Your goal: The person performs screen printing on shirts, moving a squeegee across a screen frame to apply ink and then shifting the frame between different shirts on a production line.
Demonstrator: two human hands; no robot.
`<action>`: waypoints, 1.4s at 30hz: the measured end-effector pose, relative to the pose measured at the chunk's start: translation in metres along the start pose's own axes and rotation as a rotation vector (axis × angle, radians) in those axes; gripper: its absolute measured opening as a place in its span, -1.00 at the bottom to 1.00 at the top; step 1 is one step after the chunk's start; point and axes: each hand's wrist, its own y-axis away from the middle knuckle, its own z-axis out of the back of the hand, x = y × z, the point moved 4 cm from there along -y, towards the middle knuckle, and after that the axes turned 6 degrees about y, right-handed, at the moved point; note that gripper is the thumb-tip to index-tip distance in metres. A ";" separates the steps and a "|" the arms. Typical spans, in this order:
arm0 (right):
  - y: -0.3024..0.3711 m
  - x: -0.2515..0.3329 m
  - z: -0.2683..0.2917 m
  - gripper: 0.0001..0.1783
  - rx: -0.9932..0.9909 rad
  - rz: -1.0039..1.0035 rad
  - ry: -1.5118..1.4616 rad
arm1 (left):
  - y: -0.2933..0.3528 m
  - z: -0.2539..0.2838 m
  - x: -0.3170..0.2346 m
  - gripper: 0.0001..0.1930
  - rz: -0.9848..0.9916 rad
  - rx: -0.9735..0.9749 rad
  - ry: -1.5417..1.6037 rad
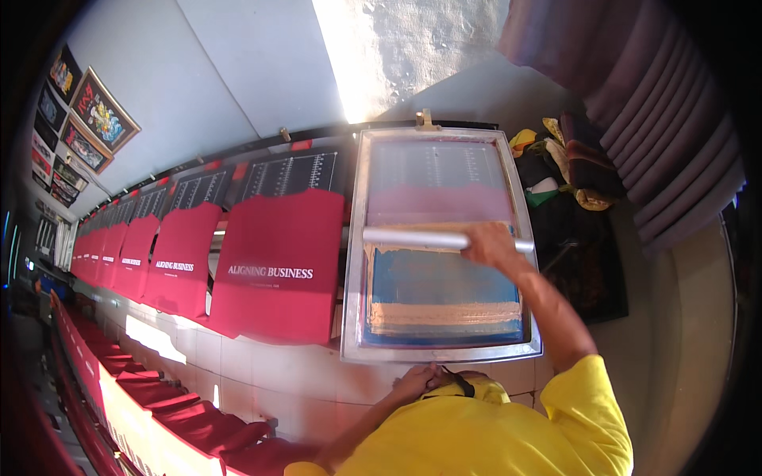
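Observation:
My right hand (490,243) is closed around the right part of a long silver squeegee (421,238). The squeegee lies crosswise over the upper middle of a screen-printing frame (348,317) with a silver metal border. Below the squeegee the mesh (444,274) is blue, with bands of tan ink across it. Through the pale upper mesh a red shirt and a dark marked board show faintly. My left hand (417,382) is low, just past the frame's near edge, with its fingers curled. What it holds, if anything, is hidden.
Left of the frame, a red shirt (278,297) with white lettering lies on a dark board, and several more run down the long table. More red shirts (182,420) lie at lower left. A dark pile of cloths (567,170) is at right, beside a grey curtain (667,119).

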 end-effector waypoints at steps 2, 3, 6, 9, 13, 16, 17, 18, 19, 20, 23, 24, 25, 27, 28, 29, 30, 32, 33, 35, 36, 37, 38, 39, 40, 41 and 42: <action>-0.022 -0.022 0.010 -0.58 0.184 0.004 -0.238 | 0.004 -0.004 -0.002 -0.60 0.017 0.016 0.026; -0.027 -0.027 0.014 -0.55 0.271 0.011 -0.353 | 0.005 -0.007 -0.007 -0.60 0.020 0.034 0.055; -0.009 -0.023 0.012 -0.54 0.430 -0.016 -0.473 | 0.004 -0.005 -0.006 -0.61 0.016 0.046 0.080; 0.037 0.008 0.025 -0.59 0.364 0.078 -0.330 | 0.009 -0.007 -0.006 -0.61 0.035 0.028 0.124; 0.131 0.059 -0.006 -0.76 -0.020 0.141 0.114 | 0.012 -0.009 -0.009 -0.64 0.035 0.014 0.120; 0.165 0.073 -0.028 -0.71 -0.459 0.247 0.159 | 0.003 -0.005 -0.001 -0.65 0.032 0.041 0.213; 0.161 0.068 -0.026 -0.72 -0.342 0.216 0.113 | 0.003 -0.004 0.003 -0.66 0.035 0.052 0.257; 0.151 0.060 -0.020 -0.73 -0.228 0.182 0.066 | 0.003 -0.004 0.005 -0.67 0.059 0.026 0.270; 0.140 0.055 -0.014 -0.75 -0.056 0.110 0.113 | 0.003 -0.004 0.002 -0.67 0.083 0.003 0.283; 0.130 0.048 -0.007 -0.74 -0.035 0.081 0.064 | 0.004 -0.004 0.000 -0.68 0.109 -0.012 0.288; 0.127 0.046 0.007 -0.69 -0.044 0.124 0.021 | 0.003 -0.003 -0.005 -0.68 0.133 0.020 0.300; 0.129 0.049 0.011 -0.68 -0.043 0.127 0.037 | 0.003 -0.002 -0.003 -0.68 0.132 0.015 0.314; 0.132 0.051 0.012 -0.68 -0.042 0.131 0.053 | 0.003 -0.002 -0.002 -0.68 0.129 0.029 0.328; 0.142 0.056 0.001 -0.67 0.000 0.115 0.060 | 0.002 -0.001 -0.001 -0.68 0.128 0.057 0.355; 0.148 0.058 -0.006 -0.67 0.020 0.108 0.064 | 0.002 0.000 0.001 -0.68 0.126 0.084 0.357; 0.155 0.061 -0.009 -0.70 -0.085 0.183 0.076 | 0.001 0.000 0.002 -0.68 0.125 0.114 0.356; 0.156 0.062 -0.012 -0.70 -0.146 0.189 0.100 | 0.000 0.001 0.002 -0.68 0.124 0.144 0.355; 0.160 0.065 -0.016 -0.70 -0.262 0.198 0.144 | -0.003 0.001 0.002 -0.69 0.104 0.150 0.374; 0.151 0.063 -0.015 -0.72 -0.292 0.203 0.114 | -0.003 0.000 0.003 -0.70 0.099 0.152 0.385; 0.148 0.063 -0.007 -0.75 -0.268 0.191 0.074 | 0.001 0.000 0.003 -0.69 0.127 0.152 0.378; 0.147 0.064 -0.005 -0.75 -0.273 0.190 0.066 | 0.001 0.000 0.001 -0.69 0.136 0.151 0.372; 0.148 0.063 -0.010 -0.67 -0.239 0.187 0.076 | -0.001 0.003 0.005 -0.70 0.142 0.173 0.384; 0.153 0.063 -0.018 -0.60 -0.199 0.187 0.083 | -0.002 0.004 0.008 -0.69 0.137 0.178 0.405; 0.155 0.063 -0.023 -0.53 -0.159 0.186 0.091 | -0.002 0.004 0.010 -0.69 0.132 0.182 0.425; 0.156 0.062 -0.025 -0.53 -0.169 0.187 0.085 | -0.003 0.005 0.013 -0.68 0.127 0.187 0.446; 0.157 0.064 -0.024 -0.53 -0.180 0.186 0.078 | 0.001 0.003 0.007 -0.68 0.102 0.167 0.358; 0.157 0.065 -0.023 -0.53 -0.190 0.185 0.071 | 0.006 0.002 0.002 -0.68 0.077 0.148 0.271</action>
